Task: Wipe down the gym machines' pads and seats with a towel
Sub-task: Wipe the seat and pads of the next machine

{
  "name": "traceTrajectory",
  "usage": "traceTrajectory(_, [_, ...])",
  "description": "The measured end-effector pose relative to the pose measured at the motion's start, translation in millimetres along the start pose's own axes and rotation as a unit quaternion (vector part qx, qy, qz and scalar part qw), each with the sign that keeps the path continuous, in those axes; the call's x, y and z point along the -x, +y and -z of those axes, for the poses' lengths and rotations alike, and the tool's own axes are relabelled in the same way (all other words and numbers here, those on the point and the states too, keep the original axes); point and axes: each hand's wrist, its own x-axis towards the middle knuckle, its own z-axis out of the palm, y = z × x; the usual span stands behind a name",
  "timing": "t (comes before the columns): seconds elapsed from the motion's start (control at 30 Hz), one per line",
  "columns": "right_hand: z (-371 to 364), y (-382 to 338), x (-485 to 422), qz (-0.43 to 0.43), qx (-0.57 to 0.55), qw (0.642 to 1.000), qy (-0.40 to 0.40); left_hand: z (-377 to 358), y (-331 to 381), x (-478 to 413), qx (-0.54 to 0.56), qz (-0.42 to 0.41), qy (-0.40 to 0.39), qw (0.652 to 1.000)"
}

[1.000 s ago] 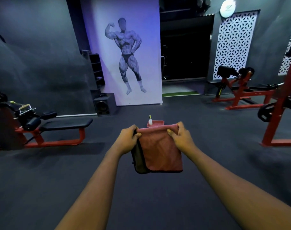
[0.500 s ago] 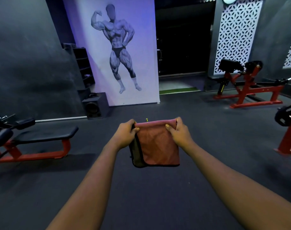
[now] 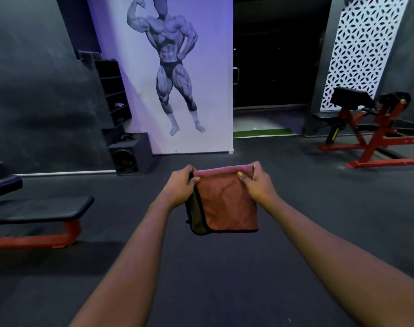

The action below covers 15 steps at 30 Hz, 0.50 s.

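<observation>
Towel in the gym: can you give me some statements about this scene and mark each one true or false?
1. The left hand and right hand both grip the towel at its top edge. True.
2. The towel lies on the black bench. False: it hangs folded in the air, apart from it.
3. A speaker stands on the floor beside the poster. True.
4. The bench frame is blue. False: it is red.

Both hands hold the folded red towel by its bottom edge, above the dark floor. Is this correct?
Not the bottom edge. The head view shows the left hand and the right hand holding the folded red towel by its top edge, above the dark floor; the bottom edge hangs free.
</observation>
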Motion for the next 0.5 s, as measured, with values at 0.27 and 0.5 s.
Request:
traceTrajectory(0.27, [-68, 33, -199, -0.022, 0.003, 0.999, 0.042, -19, -86, -214, 0.009, -0.018, -0.024, 1.0])
traceTrajectory(0.5, [-107, 103, -358, -0.038, 0.004, 0.998, 0.051, -85, -152, -375, 0.003, -0.029, -0.055, 0.998])
